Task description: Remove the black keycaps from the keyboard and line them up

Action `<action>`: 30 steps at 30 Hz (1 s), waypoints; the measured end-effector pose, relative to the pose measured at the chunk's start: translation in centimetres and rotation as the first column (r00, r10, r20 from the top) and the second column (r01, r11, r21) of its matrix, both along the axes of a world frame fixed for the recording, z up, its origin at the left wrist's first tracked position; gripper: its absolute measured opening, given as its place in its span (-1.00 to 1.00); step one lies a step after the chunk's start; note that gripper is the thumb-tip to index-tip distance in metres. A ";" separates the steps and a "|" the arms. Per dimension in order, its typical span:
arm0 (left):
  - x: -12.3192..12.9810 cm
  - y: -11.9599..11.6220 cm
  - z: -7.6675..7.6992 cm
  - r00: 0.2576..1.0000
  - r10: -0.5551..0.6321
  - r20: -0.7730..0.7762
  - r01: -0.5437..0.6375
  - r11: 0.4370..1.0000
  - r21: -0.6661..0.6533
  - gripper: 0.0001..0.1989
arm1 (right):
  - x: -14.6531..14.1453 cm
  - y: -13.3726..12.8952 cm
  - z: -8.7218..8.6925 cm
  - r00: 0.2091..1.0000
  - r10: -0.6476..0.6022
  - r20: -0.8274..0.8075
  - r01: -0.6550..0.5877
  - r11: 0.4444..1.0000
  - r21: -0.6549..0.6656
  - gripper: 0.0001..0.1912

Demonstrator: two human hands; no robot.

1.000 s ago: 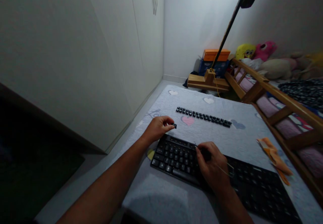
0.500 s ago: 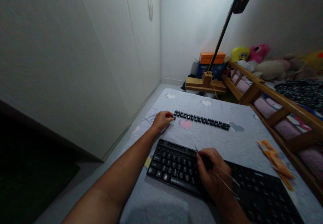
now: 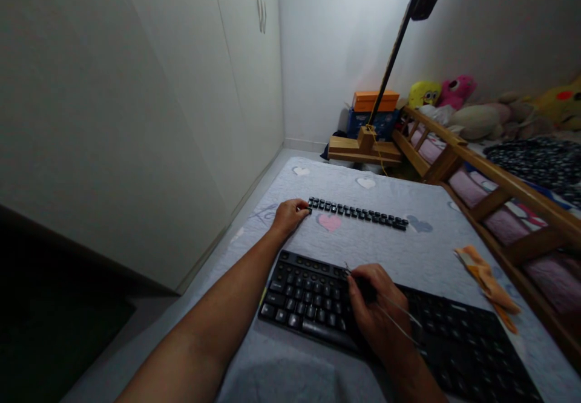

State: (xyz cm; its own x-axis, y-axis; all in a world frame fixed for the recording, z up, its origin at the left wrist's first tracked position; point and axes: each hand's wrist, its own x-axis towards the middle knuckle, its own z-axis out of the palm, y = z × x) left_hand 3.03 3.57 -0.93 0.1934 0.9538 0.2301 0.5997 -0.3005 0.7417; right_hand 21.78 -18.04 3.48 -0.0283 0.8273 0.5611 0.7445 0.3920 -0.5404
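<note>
A black keyboard [image 3: 303,301] lies across the cloth in front of me, and its upper-left rows show bare key sockets without caps. Beyond it, two lines of removed black keycaps [image 3: 357,212] run to the right. My left hand [image 3: 287,218] reaches to the left end of these lines, thumb and finger pinched on a small black keycap [image 3: 310,211] near the cloth. Over the middle of the keyboard, my right hand [image 3: 376,303] is closed around a wire keycap puller [image 3: 400,329]. Its thin wire tips show just past the fingers, and the palm hides part of the keys.
An orange cloth [image 3: 488,282] lies to the right on the heart-patterned cover [image 3: 336,360]. A wooden bed rail [image 3: 503,167] borders the right side, a white wardrobe [image 3: 181,118] the left. Behind stand a pole on a wooden base [image 3: 349,147] and an orange box [image 3: 376,100].
The whole view has shifted slightly, so everything sits a little further left. My left hand still pinches the keycap by the row's end; my right hand keeps the puller over the keyboard.
</note>
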 end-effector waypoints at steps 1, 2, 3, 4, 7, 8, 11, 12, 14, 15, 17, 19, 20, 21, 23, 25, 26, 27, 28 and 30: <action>0.0 0.1 -0.1 1.000 0.006 -0.022 -0.006 1.000 0.012 -0.82 | 0.0 0.0 0.0 1.000 -0.001 0.001 0.001 1.000 -0.002 -0.91; 0.0 0.1 -0.2 0.999 0.011 -0.039 -0.010 1.000 0.022 -0.83 | 0.0 0.0 0.0 1.000 -0.002 0.003 0.002 1.000 0.000 -0.91; -0.1 0.1 -0.3 0.999 0.014 -0.049 -0.013 0.999 0.030 -0.84 | 0.0 0.0 0.1 1.000 -0.002 0.003 0.002 1.000 0.006 -0.91; -0.1 0.2 -0.4 0.998 0.016 -0.054 -0.014 0.999 0.034 -0.84 | 0.0 0.0 0.1 1.000 -0.002 0.003 0.002 1.000 0.012 -0.91; -0.1 0.2 -0.5 0.997 0.025 -0.071 -0.021 0.998 0.055 -0.80 | 0.0 0.0 0.2 1.000 0.002 0.005 -0.003 0.999 0.035 -0.91; -0.1 0.2 -0.5 0.996 0.034 -0.078 -0.028 0.997 0.075 -0.77 | -0.1 0.1 0.2 1.000 0.003 0.007 -0.003 0.999 0.040 -0.91; -0.2 0.3 -0.5 0.994 0.053 -0.101 -0.037 0.988 0.150 -0.75 | -0.1 0.1 0.2 1.000 0.010 0.008 -0.010 0.999 0.042 -0.91; -0.2 0.3 -0.6 0.993 0.047 -0.112 -0.029 0.986 0.165 -0.78 | -0.1 0.1 0.2 1.000 0.013 0.008 -0.013 0.999 0.041 -0.91; -0.3 0.3 -0.6 0.990 0.025 -0.138 -0.001 0.985 0.173 -0.85 | -0.1 0.1 0.2 1.000 0.015 0.008 -0.015 0.999 0.035 -0.92; -0.4 0.3 -0.5 0.989 0.014 -0.148 0.012 0.985 0.172 -0.87 | -0.1 0.1 0.1 1.000 0.015 0.007 -0.016 0.999 0.032 -0.92; -0.4 0.2 -0.5 0.987 -0.005 -0.160 0.032 0.986 0.167 -0.88 | 0.0 0.0 0.0 1.000 0.014 0.001 -0.015 1.000 0.027 -0.92; -0.5 0.2 -0.4 0.986 -0.020 -0.167 0.047 0.986 0.160 -0.86 | 0.0 0.0 -0.1 1.000 0.017 -0.004 -0.017 1.000 0.026 -0.91; -0.5 0.2 -0.3 0.985 -0.027 -0.172 0.054 0.986 0.158 -0.86 | 0.0 0.0 -0.1 1.000 0.018 -0.006 -0.017 1.000 0.026 -0.91; -0.5 0.2 -0.3 0.984 -0.030 -0.177 0.059 0.986 0.158 -0.85 | 0.0 0.0 -0.1 1.000 0.018 -0.008 -0.018 1.000 0.024 -0.91; -0.5 0.2 -0.3 0.983 -0.019 -0.185 0.050 0.985 0.165 -0.82 | 0.0 0.0 -0.1 1.000 0.019 -0.012 -0.018 1.000 0.021 -0.91; -0.6 0.2 -0.4 0.982 0.004 -0.191 0.030 0.984 0.176 -0.81 | 0.0 0.0 0.0 1.000 0.017 -0.012 -0.017 1.000 0.026 -0.91; -0.6 0.3 -0.4 0.981 0.008 -0.194 0.028 0.983 0.181 -0.82 | 0.0 0.0 0.0 1.000 0.017 -0.009 -0.016 0.999 0.030 -0.91; -0.6 0.3 -0.5 0.980 0.005 -0.198 0.033 0.982 0.187 -0.84 | -0.1 0.0 0.1 1.000 0.014 -0.005 -0.014 0.999 0.035 -0.91; -0.7 0.4 -0.5 0.979 -0.005 -0.202 0.044 0.980 0.192 -0.86 | -0.1 0.0 0.2 1.000 0.013 -0.002 -0.012 0.999 0.039 -0.91; -0.7 0.5 -0.6 0.977 -0.026 -0.212 0.069 0.978 0.199 -0.88 | -0.1 0.0 0.3 1.000 0.012 0.002 -0.012 0.999 0.040 -0.91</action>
State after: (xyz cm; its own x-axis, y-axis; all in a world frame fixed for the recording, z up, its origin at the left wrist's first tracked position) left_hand 2.33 4.04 -1.53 0.3010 0.8794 0.3688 0.7151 -0.4640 0.5229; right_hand 21.68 -18.08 3.79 -0.0389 0.8038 0.5936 0.7406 0.4220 -0.5228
